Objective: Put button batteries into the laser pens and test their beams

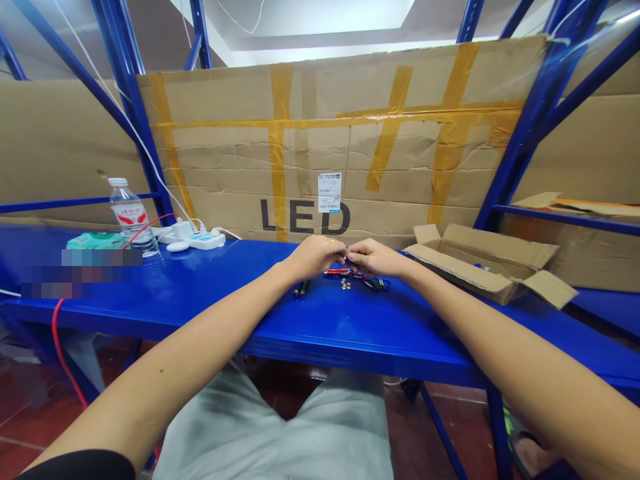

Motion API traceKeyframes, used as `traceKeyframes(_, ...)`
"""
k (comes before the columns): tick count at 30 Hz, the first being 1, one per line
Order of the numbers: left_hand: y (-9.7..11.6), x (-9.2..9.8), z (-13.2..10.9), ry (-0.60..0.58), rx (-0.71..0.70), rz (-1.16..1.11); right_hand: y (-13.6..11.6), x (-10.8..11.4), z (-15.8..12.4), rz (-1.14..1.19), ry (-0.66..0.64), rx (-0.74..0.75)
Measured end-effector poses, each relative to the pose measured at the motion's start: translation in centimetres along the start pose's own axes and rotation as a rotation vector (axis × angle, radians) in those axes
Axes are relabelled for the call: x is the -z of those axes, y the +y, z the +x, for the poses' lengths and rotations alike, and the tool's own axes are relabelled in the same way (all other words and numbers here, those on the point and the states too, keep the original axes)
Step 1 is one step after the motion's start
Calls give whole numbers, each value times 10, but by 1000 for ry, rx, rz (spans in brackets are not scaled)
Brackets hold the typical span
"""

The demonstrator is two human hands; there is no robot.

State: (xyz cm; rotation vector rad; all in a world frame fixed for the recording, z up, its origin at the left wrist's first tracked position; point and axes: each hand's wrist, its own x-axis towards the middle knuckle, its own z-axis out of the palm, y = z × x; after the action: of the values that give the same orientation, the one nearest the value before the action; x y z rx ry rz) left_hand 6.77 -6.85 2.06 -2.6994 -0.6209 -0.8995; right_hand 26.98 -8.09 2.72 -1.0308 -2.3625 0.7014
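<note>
My left hand (319,256) and my right hand (371,257) meet above the blue table, fingertips pinched together and touching or nearly so. Whatever lies between the fingertips is too small and covered to make out. Just under them a shiny red metal tube (339,273), like a small pen light, lies on its side. Several small silver button cells (346,284) are grouped in front of it. Dark green tubes (301,289) rest below my left hand. To the right of the cells, under my right hand, is a tangle of dark cords with metal pieces (376,284).
An open cardboard box (480,257) stands at the right. At the left are a water bottle (133,217), a green soft packet (95,241) and a white power strip (200,239) with cables. A large taped cardboard sheet (225,160) backs the blue table (400,333) between blue posts.
</note>
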Motion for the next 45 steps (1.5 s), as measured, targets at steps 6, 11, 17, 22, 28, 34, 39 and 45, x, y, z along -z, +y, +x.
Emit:
traceKeyframes(6,5,2,1,48,164,-253,-2,2,0,6,64,31)
traceKeyframes(11,6,0,1,59,262,-341,0,4,-1,99,49,-5)
traceKeyframes(17,7,1,1,62,295,-343,2,7,-1,143,12,-16)
traceKeyframes(22,7,-1,2,135,311,-333,3,5,3,282,26,-10)
traceKeyframes(28,13,-3,3,129,203,-213,5,-7,12,488,115,0)
traceKeyframes(34,17,-8,4,56,148,-61,4,-16,18,624,171,-10)
traceKeyframes(39,11,-7,2,28,127,-85,5,-16,16,613,133,-18)
traceKeyframes(45,9,-1,1,6,127,-108,-2,-13,12,553,74,-40)
